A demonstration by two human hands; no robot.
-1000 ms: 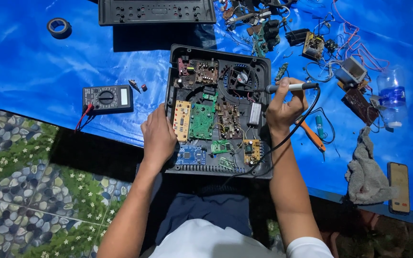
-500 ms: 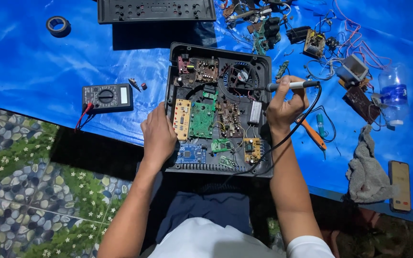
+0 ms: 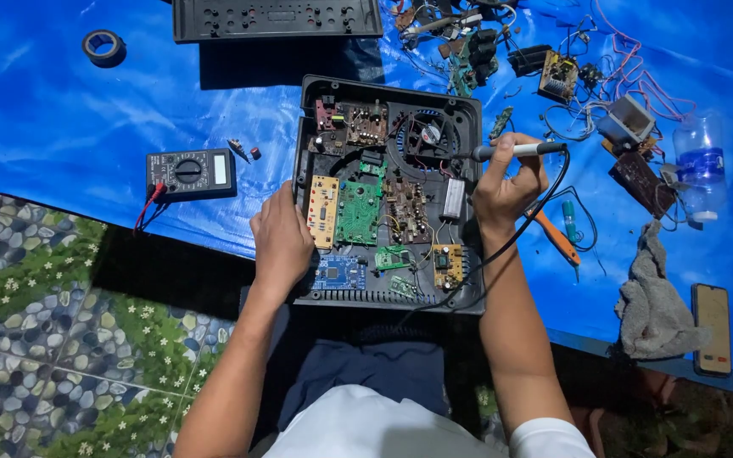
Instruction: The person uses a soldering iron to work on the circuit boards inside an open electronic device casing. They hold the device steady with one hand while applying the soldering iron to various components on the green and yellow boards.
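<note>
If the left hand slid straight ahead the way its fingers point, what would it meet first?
The left hand points up and right along the open case; its fingertips already sit at the yellow circuit board, so that likely comes first, though height is unclear.

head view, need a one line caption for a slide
Left hand steadies an open black plastic case of circuit boards on a blue tarp; right hand grips a corded grey-handled soldering iron.
</note>
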